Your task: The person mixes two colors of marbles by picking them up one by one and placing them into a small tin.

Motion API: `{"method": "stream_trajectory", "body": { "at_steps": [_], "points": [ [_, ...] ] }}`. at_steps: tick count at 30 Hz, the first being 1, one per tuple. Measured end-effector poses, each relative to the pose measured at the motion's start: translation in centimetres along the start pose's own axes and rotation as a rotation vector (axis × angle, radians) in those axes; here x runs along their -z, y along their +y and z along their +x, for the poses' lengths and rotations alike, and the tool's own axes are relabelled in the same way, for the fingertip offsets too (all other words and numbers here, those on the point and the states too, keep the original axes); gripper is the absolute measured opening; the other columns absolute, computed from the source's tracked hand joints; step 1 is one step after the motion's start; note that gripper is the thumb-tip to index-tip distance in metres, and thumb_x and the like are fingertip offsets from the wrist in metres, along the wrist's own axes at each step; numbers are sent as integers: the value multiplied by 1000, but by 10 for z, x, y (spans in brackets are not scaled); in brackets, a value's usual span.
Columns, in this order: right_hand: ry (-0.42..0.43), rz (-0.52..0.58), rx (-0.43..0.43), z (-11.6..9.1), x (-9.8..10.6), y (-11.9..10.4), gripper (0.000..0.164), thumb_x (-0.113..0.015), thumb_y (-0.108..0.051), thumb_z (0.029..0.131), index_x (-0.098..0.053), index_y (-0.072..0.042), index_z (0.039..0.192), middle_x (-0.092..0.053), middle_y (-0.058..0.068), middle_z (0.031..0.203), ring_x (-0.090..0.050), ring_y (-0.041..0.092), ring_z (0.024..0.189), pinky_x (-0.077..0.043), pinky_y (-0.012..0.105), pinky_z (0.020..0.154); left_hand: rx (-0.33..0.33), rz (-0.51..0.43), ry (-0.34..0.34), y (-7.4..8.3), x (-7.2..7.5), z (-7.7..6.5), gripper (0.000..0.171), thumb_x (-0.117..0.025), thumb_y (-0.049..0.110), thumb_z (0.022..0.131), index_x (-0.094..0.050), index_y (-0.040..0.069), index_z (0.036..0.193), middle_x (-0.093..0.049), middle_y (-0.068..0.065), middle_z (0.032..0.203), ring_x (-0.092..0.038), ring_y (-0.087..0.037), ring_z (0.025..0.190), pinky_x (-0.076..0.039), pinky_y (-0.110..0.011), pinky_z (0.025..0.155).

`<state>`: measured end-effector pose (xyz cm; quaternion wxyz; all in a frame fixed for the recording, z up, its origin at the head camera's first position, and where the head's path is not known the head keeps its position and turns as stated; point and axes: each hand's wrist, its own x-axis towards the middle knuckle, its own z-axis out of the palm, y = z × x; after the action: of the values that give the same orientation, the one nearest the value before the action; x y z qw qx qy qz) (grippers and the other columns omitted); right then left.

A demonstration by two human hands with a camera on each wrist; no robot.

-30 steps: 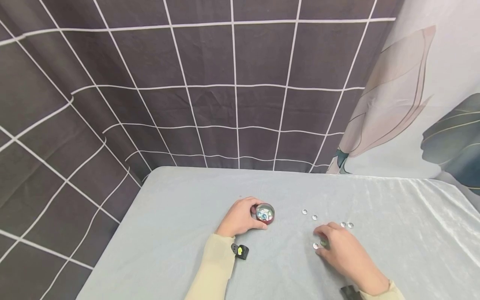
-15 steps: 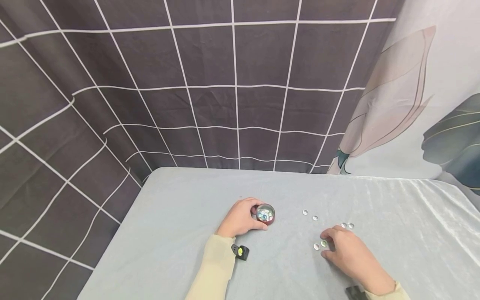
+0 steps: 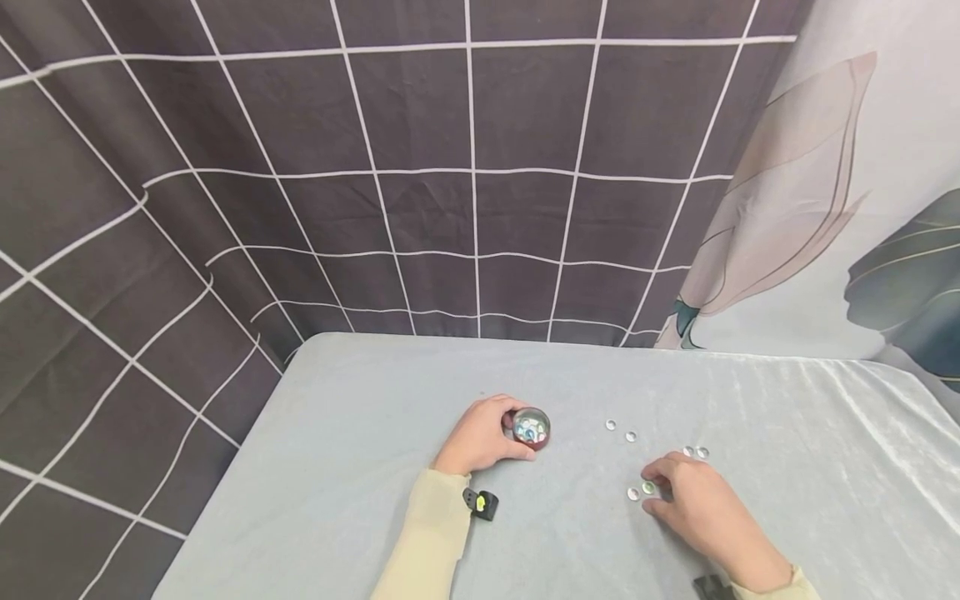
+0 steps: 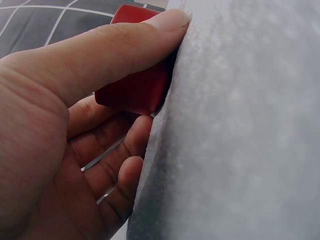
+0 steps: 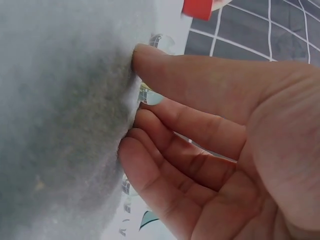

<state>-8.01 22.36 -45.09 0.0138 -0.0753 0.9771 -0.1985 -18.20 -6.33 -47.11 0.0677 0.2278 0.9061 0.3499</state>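
In the head view my left hand (image 3: 483, 433) grips a small round container (image 3: 531, 428) from its left side. Several shiny glass pieces lie inside it. Its outer wall is red (image 4: 137, 90) in the left wrist view, with the thumb across it. My right hand (image 3: 701, 504) rests on the cloth with its fingers parted and loosely bent. Just off its fingertips lies a greenish glass gem (image 3: 648, 487), in the gap between thumb and index finger. A clear gem (image 3: 633, 493) sits immediately left of that one.
Two clear gems (image 3: 621, 431) lie between container and right hand, farther back. Another pair (image 3: 696, 452) is just beyond the right hand's knuckles. A pale grey cloth (image 3: 360, 400) covers the table. Dark gridded curtain (image 3: 420, 208) hangs behind and left, a floral one (image 3: 810, 208) at right.
My right hand has drawn back a little to the right, leaving the greenish gem on the cloth beside the clear one. The left hand keeps its grip on the container.
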Motion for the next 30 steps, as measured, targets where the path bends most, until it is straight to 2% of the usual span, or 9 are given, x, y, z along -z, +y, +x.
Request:
{"method": "stream_trajectory", "body": {
  "at_steps": [6,19,30],
  "points": [
    [31,-3,21,-2,0,0,24,-87,-11,71,-74,-7,90,-68,0,88,-64,18,80,-54,43,77,1,5,-1,0,1,0,61,-95,31,66,-71,18,121,-66,10,104,-54,-7,89,-46,-27,87],
    [73,-7,43,-5,-2,0,20,-87,-10,71,-73,-10,86,-67,-3,85,-62,14,76,-53,41,74,9,-7,-6,1,1,-1,61,-95,30,66,-71,18,120,-63,12,98,-53,-6,86,-46,-26,83],
    [96,-24,76,-6,-4,2,18,-85,-6,72,-74,-10,85,-67,-4,85,-64,16,77,-54,41,74,2,-3,-2,0,1,0,62,-95,30,66,-71,17,121,-64,11,100,-53,-7,87,-46,-26,84]
  ]
}}
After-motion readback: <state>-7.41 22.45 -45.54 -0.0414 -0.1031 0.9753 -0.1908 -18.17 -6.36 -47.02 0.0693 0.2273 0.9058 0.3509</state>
